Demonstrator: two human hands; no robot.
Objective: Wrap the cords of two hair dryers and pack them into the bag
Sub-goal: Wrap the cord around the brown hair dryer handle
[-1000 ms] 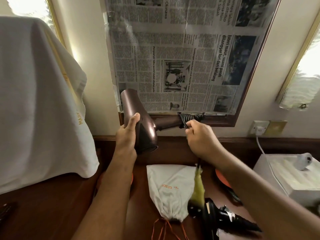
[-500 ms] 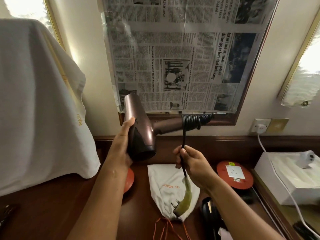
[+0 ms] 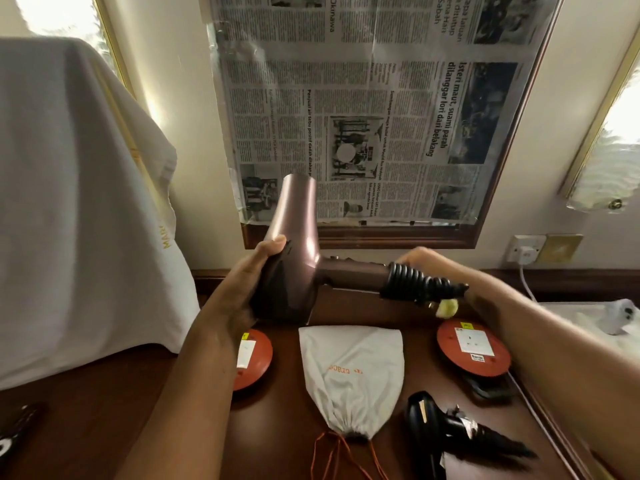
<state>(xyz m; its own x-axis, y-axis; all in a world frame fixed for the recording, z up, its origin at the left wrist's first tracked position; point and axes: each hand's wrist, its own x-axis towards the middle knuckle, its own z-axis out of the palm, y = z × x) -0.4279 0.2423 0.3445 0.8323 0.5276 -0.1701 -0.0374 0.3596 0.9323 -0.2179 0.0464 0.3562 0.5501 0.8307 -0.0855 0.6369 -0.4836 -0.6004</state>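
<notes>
My left hand point(image 3: 258, 282) grips the body of a bronze hair dryer point(image 3: 294, 244), held in the air with its handle pointing right. Its black cord point(image 3: 414, 280) is coiled in tight turns around the handle's end. My right hand point(image 3: 420, 256) reaches behind that coil, mostly hidden, and its grip cannot be made out. The yellowish plug point(image 3: 446, 308) sticks out just below the coil's end. A white drawstring bag point(image 3: 349, 372) lies flat on the wooden table point(image 3: 114, 410) with its orange strings toward me. A second, black hair dryer point(image 3: 446, 427) lies to the bag's right.
Two red round discs point(image 3: 472, 344) point(image 3: 252, 358) sit on the table either side of the bag. A white cloth point(image 3: 69, 202) covers something tall at left. A newspaper-covered frame point(image 3: 363, 109) hangs on the wall. A wall socket point(image 3: 524, 249) and white box point(image 3: 588, 317) are at right.
My right hand rose from below the handle to behind the coil, carrying the hanging cord up. The loose length and plug that dangled over the bag are now up at the handle's end.
</notes>
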